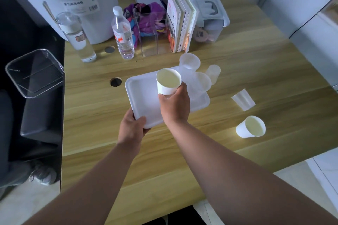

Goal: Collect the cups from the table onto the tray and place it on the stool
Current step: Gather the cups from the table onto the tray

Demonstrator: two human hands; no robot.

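Observation:
A white tray lies on the wooden table. My left hand grips its near left corner. Above the tray's middle, my right hand holds a white paper cup upright by its base. Two translucent plastic cups stand on the tray's far right part. A third translucent cup is just past the tray's right edge; I cannot tell whether it rests on the tray. On the table to the right, a clear plastic cup and a white paper cup lie tipped over.
Behind the tray stand a water bottle, a glass bottle, a clear file holder, books and a lidded plastic box. A round cable hole is left of the tray. A wire basket sits off the table's left edge.

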